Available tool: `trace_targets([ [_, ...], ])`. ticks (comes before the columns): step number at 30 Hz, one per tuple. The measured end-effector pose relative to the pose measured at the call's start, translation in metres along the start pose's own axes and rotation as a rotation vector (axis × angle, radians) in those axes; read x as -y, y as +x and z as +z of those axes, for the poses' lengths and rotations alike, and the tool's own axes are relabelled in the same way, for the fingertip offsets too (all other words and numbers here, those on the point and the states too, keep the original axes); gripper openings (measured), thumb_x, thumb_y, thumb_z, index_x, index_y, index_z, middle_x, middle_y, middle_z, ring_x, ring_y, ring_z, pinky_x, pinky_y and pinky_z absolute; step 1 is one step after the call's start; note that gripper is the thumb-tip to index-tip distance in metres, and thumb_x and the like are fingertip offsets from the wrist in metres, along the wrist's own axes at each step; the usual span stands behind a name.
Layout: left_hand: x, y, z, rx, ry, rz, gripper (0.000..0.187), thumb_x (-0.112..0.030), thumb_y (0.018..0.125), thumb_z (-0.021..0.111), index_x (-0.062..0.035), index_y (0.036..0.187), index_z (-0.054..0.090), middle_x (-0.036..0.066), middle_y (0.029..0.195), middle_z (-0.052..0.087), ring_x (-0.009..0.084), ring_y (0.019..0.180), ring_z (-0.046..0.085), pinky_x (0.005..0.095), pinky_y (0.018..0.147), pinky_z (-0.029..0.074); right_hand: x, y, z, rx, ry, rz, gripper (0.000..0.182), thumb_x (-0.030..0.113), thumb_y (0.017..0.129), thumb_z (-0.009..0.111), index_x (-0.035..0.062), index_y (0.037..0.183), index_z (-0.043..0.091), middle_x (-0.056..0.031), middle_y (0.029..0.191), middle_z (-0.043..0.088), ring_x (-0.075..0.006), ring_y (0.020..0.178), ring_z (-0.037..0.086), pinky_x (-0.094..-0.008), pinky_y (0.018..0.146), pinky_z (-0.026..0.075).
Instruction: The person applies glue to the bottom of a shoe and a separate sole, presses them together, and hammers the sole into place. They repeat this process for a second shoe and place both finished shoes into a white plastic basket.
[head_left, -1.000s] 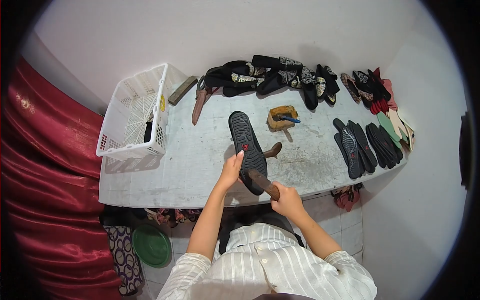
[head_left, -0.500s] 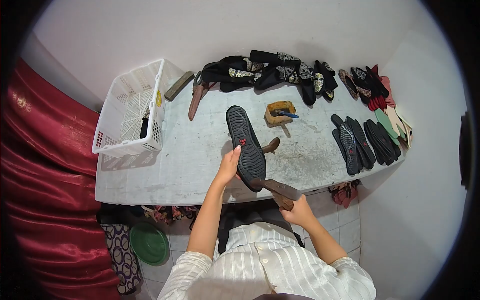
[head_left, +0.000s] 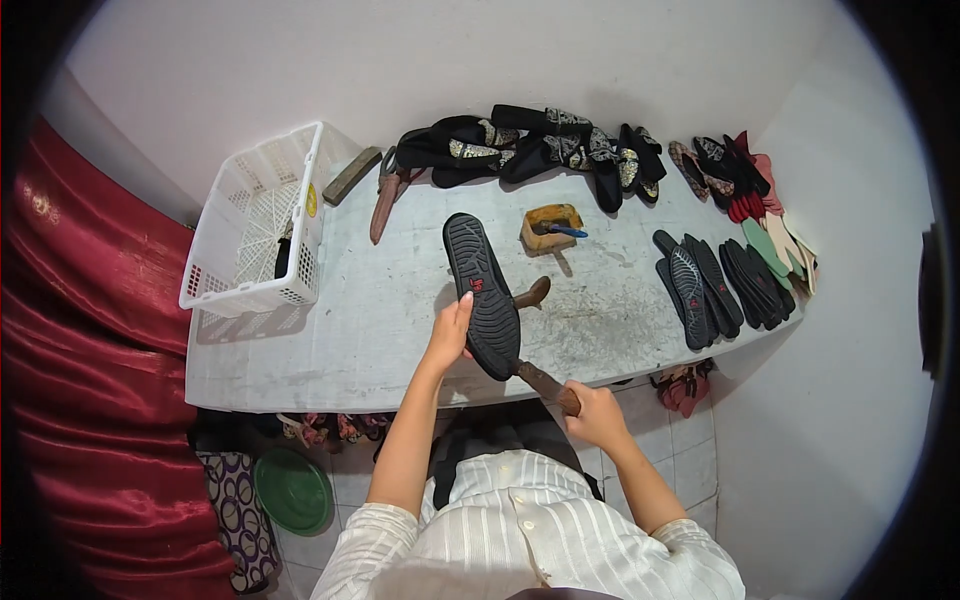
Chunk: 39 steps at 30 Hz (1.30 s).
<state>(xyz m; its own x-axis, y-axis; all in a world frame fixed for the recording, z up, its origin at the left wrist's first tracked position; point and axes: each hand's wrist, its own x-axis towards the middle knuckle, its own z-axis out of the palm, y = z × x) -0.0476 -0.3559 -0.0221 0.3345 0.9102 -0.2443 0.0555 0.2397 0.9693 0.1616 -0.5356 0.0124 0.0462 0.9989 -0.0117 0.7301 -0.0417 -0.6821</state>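
Note:
A black-soled shoe [head_left: 485,320] is held sole up and slanted above the front of the table, with ridged tread and a small red mark. My left hand [head_left: 450,335] grips its left edge, thumb on the sole; the fingers beneath are hidden. My right hand [head_left: 597,415] is closed around a worn brown hammer [head_left: 545,384], whose far end touches or nearly touches the shoe's near end. Just right of the shoe, a curved brown piece [head_left: 534,293] rests on the table, partly covered by the shoe.
On the white table [head_left: 370,340] stand a white plastic basket [head_left: 250,290] and a yellowish box [head_left: 540,240] with a blue-handled brush. Scissors [head_left: 383,205], a wooden block [head_left: 352,176] and black uppers [head_left: 520,150] lie behind. Black soles [head_left: 690,285] lie right; a green basin [head_left: 293,490] is below.
My right hand has turned the hammer, so its broad head now shows as a narrower shape against the shoe's near end. The shoe and my left hand are nearly unchanged.

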Motion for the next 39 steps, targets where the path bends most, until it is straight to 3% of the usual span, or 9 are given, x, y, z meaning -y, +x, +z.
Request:
trace_targets([
  [15,0.003,0.0,0.0,-0.047,0.123,0.118,0.06,-0.048,0.097,0.032,0.0061,0.087,0.057,0.009,0.059,0.058,0.0174,0.044,0.057,0.0273,0.034,0.045,0.04,0.055,-0.011,-0.097,0.284,0.075,0.046,0.006,0.063,0.06,0.0029,0.109,0.06,-0.0258,0.083,0.062,-0.0433,0.081,0.06,-0.0427,0.072,0.049],
  [18,0.002,0.001,0.001,-0.053,0.134,0.132,0.06,-0.048,0.097,0.032,0.0062,0.087,0.057,0.01,0.059,0.057,0.0182,0.044,0.058,0.0278,0.034,0.046,0.029,0.074,0.006,-0.199,0.18,-0.003,0.045,0.006,0.063,0.06,0.0024,0.108,0.06,-0.0264,0.082,0.062,-0.0432,0.081,0.06,-0.0431,0.072,0.049],
  [19,0.001,0.0,0.002,-0.059,0.127,0.123,0.06,-0.048,0.097,0.033,0.006,0.086,0.057,0.01,0.059,0.057,0.0185,0.044,0.058,0.0281,0.035,0.046,0.026,0.081,0.006,-0.095,-0.018,0.009,0.044,0.006,0.063,0.06,0.0022,0.107,0.06,-0.0268,0.081,0.061,-0.0434,0.08,0.06,-0.0441,0.072,0.049],
  [27,0.006,0.002,-0.002,-0.063,0.128,0.134,0.06,-0.05,0.096,0.035,0.0043,0.083,0.056,0.01,0.06,0.056,0.0174,0.043,0.056,0.0269,0.034,0.044,0.04,0.098,0.013,-0.17,0.126,-0.079,0.04,0.006,0.063,0.062,0.0041,0.103,0.06,-0.0249,0.08,0.062,-0.0421,0.078,0.061,-0.045,0.069,0.049],
  [30,0.012,0.01,-0.006,-0.052,0.226,0.066,0.064,-0.053,0.095,0.034,0.0059,0.084,0.056,0.015,0.063,0.058,0.0239,0.052,0.061,0.0329,0.044,0.047,0.044,0.11,0.011,-0.136,0.034,-0.099,0.036,0.007,0.064,0.063,0.0056,0.101,0.06,-0.024,0.078,0.062,-0.0415,0.077,0.061,-0.0449,0.068,0.049],
  [33,0.02,0.011,-0.003,-0.114,0.282,0.269,0.067,-0.055,0.095,0.034,0.0074,0.086,0.056,0.022,0.066,0.059,0.0351,0.065,0.062,0.0398,0.059,0.047,0.058,0.122,0.007,-0.19,0.101,-0.101,0.035,0.008,0.067,0.065,0.0042,0.101,0.057,-0.0245,0.076,0.062,-0.0419,0.078,0.061,-0.0473,0.067,0.049],
  [35,0.015,0.009,-0.001,-0.119,0.244,0.127,0.066,-0.054,0.094,0.036,0.008,0.085,0.057,0.028,0.072,0.059,0.0452,0.077,0.059,0.0449,0.071,0.045,0.053,0.141,0.024,-0.257,0.074,-0.146,0.036,0.008,0.067,0.064,0.0026,0.101,0.056,-0.0257,0.076,0.062,-0.0428,0.077,0.061,-0.0473,0.066,0.049],
  [37,0.024,0.017,-0.003,-0.128,0.275,0.151,0.064,-0.052,0.095,0.037,0.0077,0.084,0.057,0.029,0.074,0.059,0.0466,0.079,0.058,0.0453,0.07,0.045,0.058,0.157,0.02,-0.322,0.046,-0.198,0.037,0.007,0.067,0.064,0.0009,0.102,0.055,-0.0269,0.075,0.061,-0.0437,0.076,0.06,-0.0473,0.066,0.049],
  [39,0.029,0.019,-0.005,-0.137,0.311,0.166,0.062,-0.051,0.095,0.038,0.0075,0.084,0.058,0.031,0.075,0.058,0.048,0.08,0.057,0.0458,0.069,0.045,0.064,0.176,0.004,-0.138,-0.015,-0.242,0.039,0.007,0.068,0.063,-0.0002,0.105,0.053,-0.0298,0.075,0.06,-0.0461,0.077,0.059,-0.0493,0.067,0.048],
])
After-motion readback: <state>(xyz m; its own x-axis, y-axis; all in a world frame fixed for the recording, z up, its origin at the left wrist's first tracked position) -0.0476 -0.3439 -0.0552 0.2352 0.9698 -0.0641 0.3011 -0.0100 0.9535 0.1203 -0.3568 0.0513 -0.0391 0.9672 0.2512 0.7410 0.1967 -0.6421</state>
